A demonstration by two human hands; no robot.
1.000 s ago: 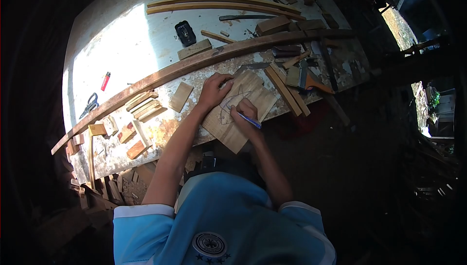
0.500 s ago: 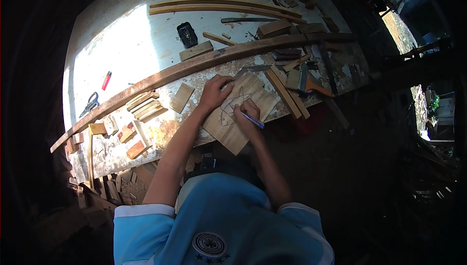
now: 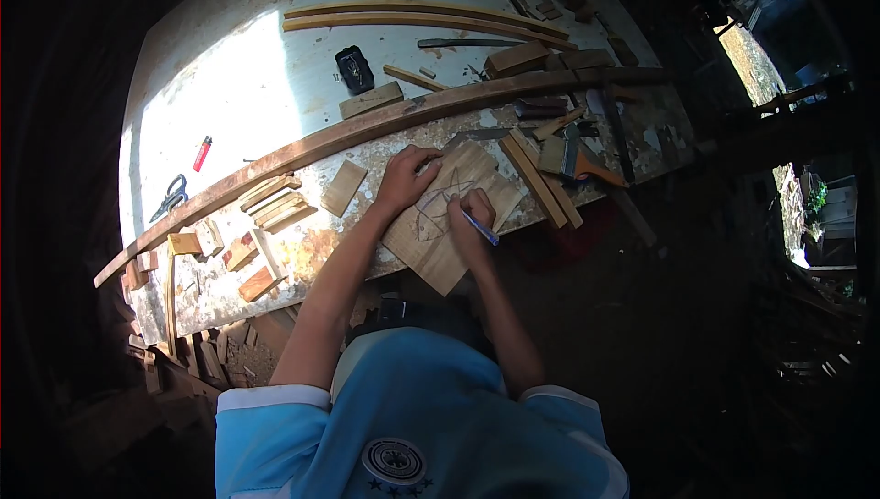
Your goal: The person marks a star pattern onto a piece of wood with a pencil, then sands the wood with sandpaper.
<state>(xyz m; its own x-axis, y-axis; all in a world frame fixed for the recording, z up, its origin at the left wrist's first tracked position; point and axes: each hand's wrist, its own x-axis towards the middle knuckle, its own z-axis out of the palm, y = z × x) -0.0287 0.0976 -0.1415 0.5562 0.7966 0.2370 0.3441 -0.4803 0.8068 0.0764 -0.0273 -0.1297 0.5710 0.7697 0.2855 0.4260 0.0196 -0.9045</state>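
on the board (image 3: 445,268), my right hand (image 3: 467,224) pinches the pen (image 3: 481,230), best kept light; my left hand (image 3: 402,182), thumb spread, should brace its edge.

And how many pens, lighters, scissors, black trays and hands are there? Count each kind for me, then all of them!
Pens: 1
Lighters: 1
Scissors: 1 pair
Black trays: 1
Hands: 2, left hand and right hand
Total: 6

Pen tip (image 3: 449,197) too small to tell, shirt (image 3: 422,416) cut off
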